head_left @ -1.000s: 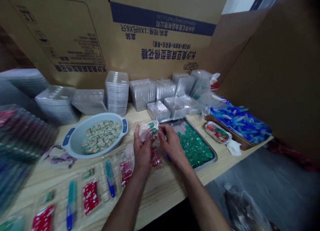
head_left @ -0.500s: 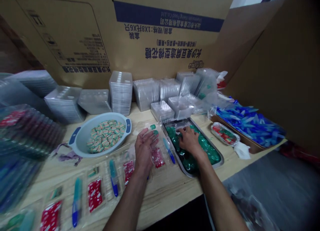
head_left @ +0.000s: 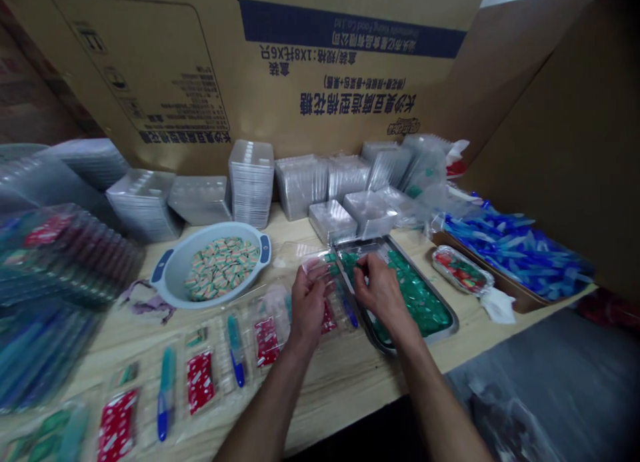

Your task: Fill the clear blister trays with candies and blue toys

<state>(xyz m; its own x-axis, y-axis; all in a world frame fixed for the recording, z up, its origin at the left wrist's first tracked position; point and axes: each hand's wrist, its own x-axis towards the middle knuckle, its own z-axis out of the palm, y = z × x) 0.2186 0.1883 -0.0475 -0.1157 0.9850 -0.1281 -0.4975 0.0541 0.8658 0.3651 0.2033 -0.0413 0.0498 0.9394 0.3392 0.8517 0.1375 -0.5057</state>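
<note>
My left hand (head_left: pixel 309 299) is curled around the edge of a clear plastic blister pack (head_left: pixel 320 295) on the wooden table; the pack holds a red packet, a blue pen-like piece and small green candies near its top. My right hand (head_left: pixel 381 290) pinches something small and green at the pack's upper right corner, over the left rim of a metal tray (head_left: pixel 440 329) filled with green wrapped candies (head_left: pixel 415 295). The two hands are close together.
A grey-blue bowl (head_left: pixel 173 275) of striped candies sits to the left. Filled blister packs (head_left: pixel 200 375) line the table's front left. Stacks of empty clear trays (head_left: pixel 250 179) stand along the cardboard box wall. A tray of blue pieces (head_left: pixel 520 249) and a small red-candy dish (head_left: pixel 463 269) lie at right.
My right hand has left the green candy tray and come back to the pack with a green piece. My left hand has closed on the pack's edge. The camera has shifted slightly left.
</note>
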